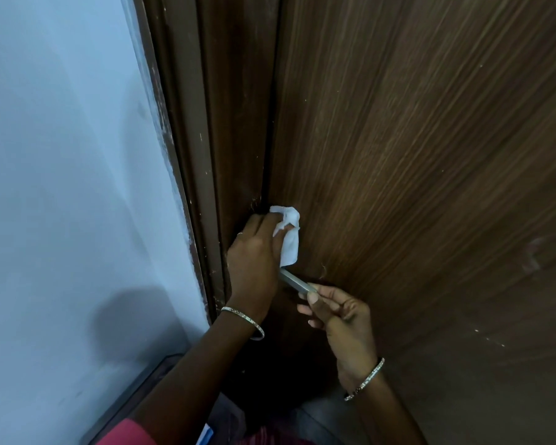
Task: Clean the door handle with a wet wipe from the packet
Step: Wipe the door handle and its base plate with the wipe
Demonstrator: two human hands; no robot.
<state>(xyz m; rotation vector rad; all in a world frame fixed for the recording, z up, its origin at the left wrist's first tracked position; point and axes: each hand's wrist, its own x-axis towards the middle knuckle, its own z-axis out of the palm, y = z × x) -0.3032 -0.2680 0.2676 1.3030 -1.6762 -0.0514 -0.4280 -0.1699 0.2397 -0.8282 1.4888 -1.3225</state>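
A silver metal lever handle (294,282) sticks out from the brown wooden door (414,155) near its left edge. My left hand (254,261) grips a crumpled white wet wipe (289,237) and holds it against the door at the handle's base, which is hidden. My right hand (334,313) pinches the free end of the handle between thumb and fingertips. Both wrists wear thin bangles. The wipe packet is not clearly seen.
The dark brown door frame (206,155) runs along the left of the door, with a pale blue wall (61,187) beyond it. A blue and white item (207,433) peeks out at the bottom edge, near a pink sleeve (126,433).
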